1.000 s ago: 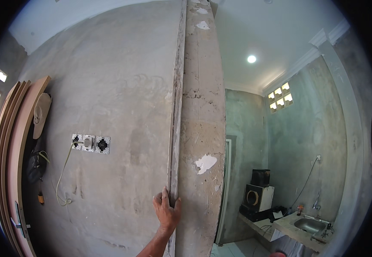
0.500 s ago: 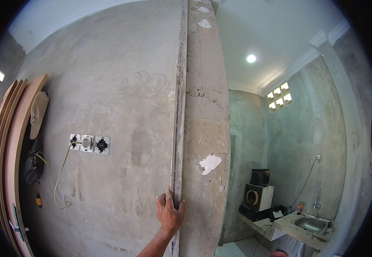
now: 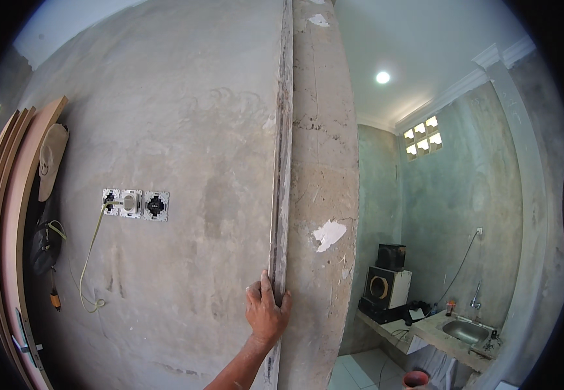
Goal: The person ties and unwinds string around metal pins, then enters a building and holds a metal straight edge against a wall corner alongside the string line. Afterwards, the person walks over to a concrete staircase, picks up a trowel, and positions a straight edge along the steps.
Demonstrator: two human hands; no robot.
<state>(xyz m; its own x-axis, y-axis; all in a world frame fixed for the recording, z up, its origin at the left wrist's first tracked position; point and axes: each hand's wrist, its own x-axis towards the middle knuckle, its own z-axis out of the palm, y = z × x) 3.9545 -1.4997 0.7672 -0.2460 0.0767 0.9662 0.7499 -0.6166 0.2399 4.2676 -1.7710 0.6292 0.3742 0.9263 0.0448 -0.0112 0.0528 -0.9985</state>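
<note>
A long, narrow, plaster-stained bar (image 3: 282, 143) stands upright along the corner of the grey wall (image 3: 184, 130), reaching from the top of the picture down past my hand. My left hand (image 3: 268, 316) is closed around its lower part, back of the hand toward me. The index finger points up along the bar and the thumb lies at its right side. The other fingers are bent at the left, their tips partly hidden. To the right of the bar runs the rough wall end (image 3: 321, 175) with a white patch (image 3: 329, 234). My right hand is out of view.
Wall sockets (image 3: 136, 205) with a plugged-in cable (image 3: 88, 260) are at left. Wooden boards (image 3: 19, 240) lean beyond them, beside a hanging cap (image 3: 52, 159). On the right are a sink (image 3: 468, 331), a speaker box (image 3: 387, 286) and a red bucket (image 3: 416, 379).
The view has shifted, so the bar and wall end appear farther right and the red bucket shows more. My left hand keeps its grip on the bar.
</note>
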